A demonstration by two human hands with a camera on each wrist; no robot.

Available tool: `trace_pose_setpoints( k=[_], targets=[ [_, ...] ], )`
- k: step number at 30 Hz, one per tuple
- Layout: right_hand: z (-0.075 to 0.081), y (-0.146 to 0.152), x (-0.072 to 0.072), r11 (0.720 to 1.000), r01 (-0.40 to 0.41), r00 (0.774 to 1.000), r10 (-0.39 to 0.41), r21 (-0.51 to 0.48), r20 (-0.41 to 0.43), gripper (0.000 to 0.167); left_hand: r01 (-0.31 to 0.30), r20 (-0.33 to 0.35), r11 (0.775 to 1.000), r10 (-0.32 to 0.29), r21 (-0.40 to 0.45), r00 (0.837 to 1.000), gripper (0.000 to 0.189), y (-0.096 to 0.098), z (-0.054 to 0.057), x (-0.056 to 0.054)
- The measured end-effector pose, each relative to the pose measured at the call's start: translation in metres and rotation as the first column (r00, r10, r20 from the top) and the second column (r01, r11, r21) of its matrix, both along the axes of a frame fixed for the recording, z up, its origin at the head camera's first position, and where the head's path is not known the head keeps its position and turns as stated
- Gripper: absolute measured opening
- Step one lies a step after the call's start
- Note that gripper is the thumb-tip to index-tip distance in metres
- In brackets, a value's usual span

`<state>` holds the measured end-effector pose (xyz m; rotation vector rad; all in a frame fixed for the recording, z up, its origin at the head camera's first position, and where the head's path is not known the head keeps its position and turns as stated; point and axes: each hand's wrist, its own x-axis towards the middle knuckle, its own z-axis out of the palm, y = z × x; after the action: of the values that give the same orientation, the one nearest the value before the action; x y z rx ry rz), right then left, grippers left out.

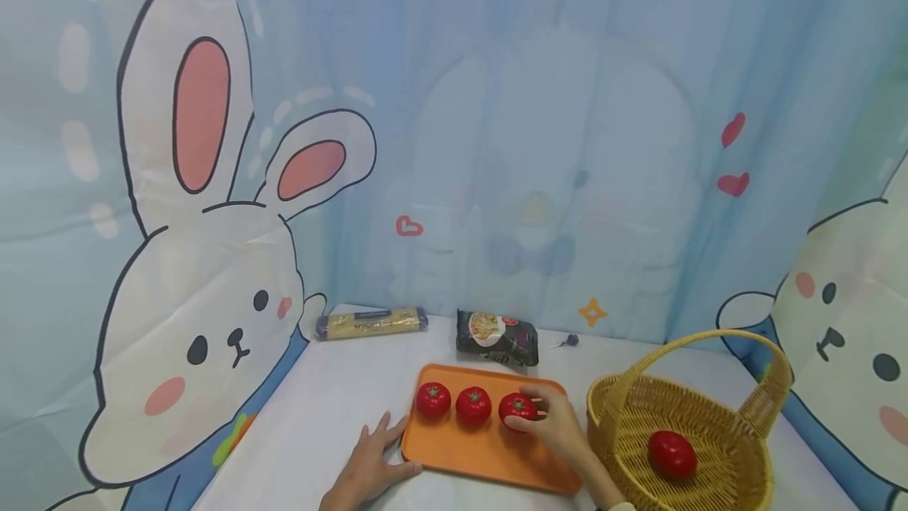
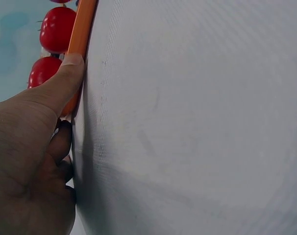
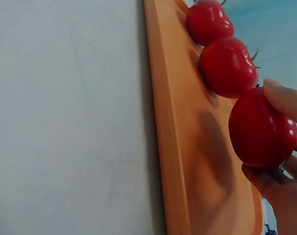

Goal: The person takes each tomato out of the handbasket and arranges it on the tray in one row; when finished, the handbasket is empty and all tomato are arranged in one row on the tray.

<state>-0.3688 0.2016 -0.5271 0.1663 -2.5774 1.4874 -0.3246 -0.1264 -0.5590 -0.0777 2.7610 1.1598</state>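
An orange tray (image 1: 468,448) lies on the white table, with one red tomato (image 1: 433,400) at its left and another tomato (image 1: 473,407) in the middle. My right hand (image 1: 559,426) grips a third tomato (image 3: 262,128) from its right side, fingers and thumb around it. In the right wrist view that tomato's shadow falls on the tray apart from it, so it appears slightly raised. My left hand (image 1: 370,462) rests at the tray's near left corner with fingers spread; in the left wrist view its thumb (image 2: 70,73) touches the orange rim.
On the right stands a yellow woven basket (image 1: 753,460) with a tall handle and a red tomato-like item (image 1: 671,456) inside. Behind the tray lie a spaghetti pack (image 1: 372,323), a black food packet (image 1: 496,337) and a small purple-topped item (image 1: 571,340). A printed curtain (image 1: 454,140) hangs behind.
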Motion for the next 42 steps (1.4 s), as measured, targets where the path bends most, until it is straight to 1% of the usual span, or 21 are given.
trace_pose_setpoints(
  k=[4,6,12,17,20,23,29,33,37,42],
  targets=[
    [-0.004,-0.006,-0.002,1.000,-0.019,1.000,0.019,-0.009,0.009,0.062,-0.001,0.000,1.000,0.001,-0.002,1.000,0.086,-0.002,-0.001,0.000],
    [-0.006,-0.009,-0.002,1.000,-0.019,1.000,0.019,-0.012,0.000,0.062,-0.001,-0.003,1.000,0.001,-0.001,1.000,0.086,-0.003,-0.001,0.001],
    [-0.012,-0.005,-0.004,1.000,-0.009,0.999,0.008,-0.005,-0.032,0.060,0.000,-0.012,1.000,0.000,-0.002,1.000,0.086,-0.001,-0.001,0.000],
    [-0.014,-0.002,-0.007,1.000,-0.019,1.000,0.018,-0.024,-0.019,0.058,0.000,-0.016,1.000,0.000,-0.011,1.000,0.086,0.000,0.000,-0.001],
    [-0.016,-0.001,-0.009,0.999,-0.023,1.000,0.022,-0.033,-0.013,0.058,0.001,-0.010,1.000,-0.001,-0.014,1.000,0.086,0.000,0.000,-0.001],
    [-0.018,-0.001,-0.009,0.999,-0.032,0.999,0.031,-0.041,-0.026,0.058,0.001,-0.001,1.000,-0.001,-0.005,1.000,0.086,0.001,0.000,-0.001],
    [-0.020,0.000,-0.009,0.999,-0.026,0.999,0.025,-0.025,-0.019,0.064,0.010,-0.016,1.000,-0.010,0.010,1.000,0.085,0.000,-0.002,0.000],
    [-0.015,0.000,-0.007,0.999,-0.015,1.000,0.016,-0.036,0.004,0.071,0.015,-0.016,1.000,-0.015,0.011,1.000,0.087,0.000,-0.003,0.001],
    [-0.004,0.001,-0.001,0.999,-0.012,1.000,0.013,-0.039,0.012,0.075,0.008,-0.001,1.000,-0.008,0.015,1.000,0.087,0.000,-0.003,0.000],
    [0.013,0.004,0.009,1.000,-0.028,0.999,0.028,0.010,-0.029,0.075,0.010,-0.005,1.000,-0.010,0.013,1.000,0.085,-0.001,-0.005,0.000]
  ],
)
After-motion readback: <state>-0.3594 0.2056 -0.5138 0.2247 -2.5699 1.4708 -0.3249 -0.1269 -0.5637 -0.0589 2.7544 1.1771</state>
